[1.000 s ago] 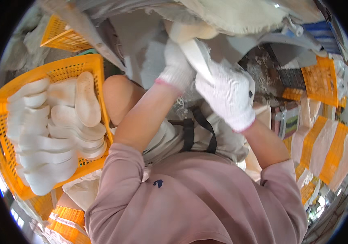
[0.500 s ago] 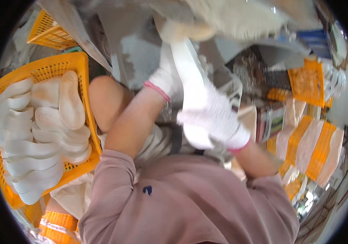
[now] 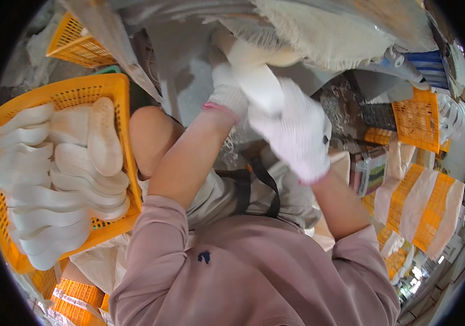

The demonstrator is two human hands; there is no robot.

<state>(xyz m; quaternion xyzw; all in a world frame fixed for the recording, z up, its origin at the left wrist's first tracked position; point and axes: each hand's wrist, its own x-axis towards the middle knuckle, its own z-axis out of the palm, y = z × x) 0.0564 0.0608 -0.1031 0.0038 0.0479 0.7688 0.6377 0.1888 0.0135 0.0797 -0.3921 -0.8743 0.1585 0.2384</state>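
White shoe sole (image 3: pixel 257 81) sits high in the middle of the view, held up between both hands just under the frayed edge of a pale cloth (image 3: pixel 319 32) that hangs over the top of the scene. The right hand (image 3: pixel 295 133), in a white knit glove, is closed around the lower part of the sole, fingers wrapped over it. The left hand (image 3: pixel 227 92), gloved the same, presses against the sole's left side; how far its fingers curl round cannot be told, since the sole and the other hand cover them. There is little room above: the sole's upper end touches or runs under the cloth.

To the left, well apart from the hands, an orange basket (image 3: pixel 118 87) holds a stack of white soles (image 3: pixel 58 185), packed close to its rim, with one sole (image 3: pixel 103 136) lying across the top near the right wall. A bare knee (image 3: pixel 151 136) lies just beside that wall. On the right, more orange baskets (image 3: pixel 417 117) and orange-and-white striped sacks (image 3: pixel 422 206) crowd the edge of the view.
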